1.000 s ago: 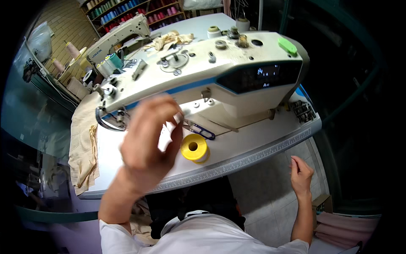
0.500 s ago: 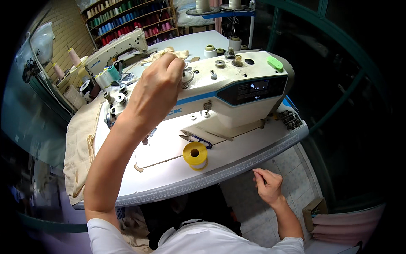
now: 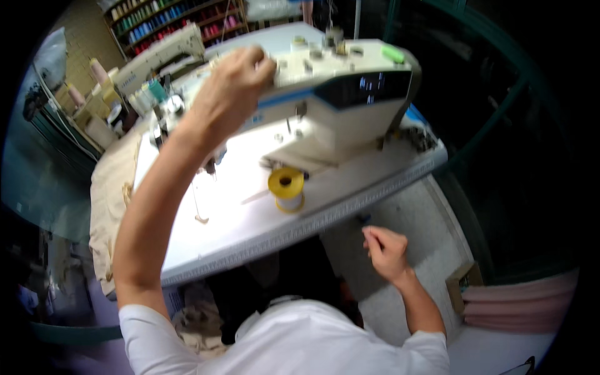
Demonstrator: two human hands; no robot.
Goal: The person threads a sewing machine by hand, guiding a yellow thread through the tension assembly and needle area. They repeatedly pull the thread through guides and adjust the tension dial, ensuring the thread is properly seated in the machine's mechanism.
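Note:
My left hand (image 3: 234,84) is raised at the top of the white sewing machine (image 3: 356,125), near its upper thread guides, with fingers closed; what they hold is hidden. My right hand (image 3: 387,253) is closed in a pinch below the table's front edge; I cannot make out anything in it. A yellow-topped spool (image 3: 285,184) stands upright on the white machine table (image 3: 231,237), in front of dark-handled snips (image 3: 270,164), which are blurred. A dark display panel (image 3: 372,90) is lit on the machine head, and a green object (image 3: 392,55) lies on top.
Beige fabric (image 3: 107,206) hangs over the table's left end. Behind are a second sewing machine (image 3: 156,50), cones of thread (image 3: 100,72) and shelves of coloured spools (image 3: 175,19). A box (image 3: 462,284) and pink fabric (image 3: 519,300) lie low at the right.
My left hand has risen from above the yellow spool to the top of the machine. My right hand has moved leftward, nearer the table's edge. The view has shifted and is now blurred.

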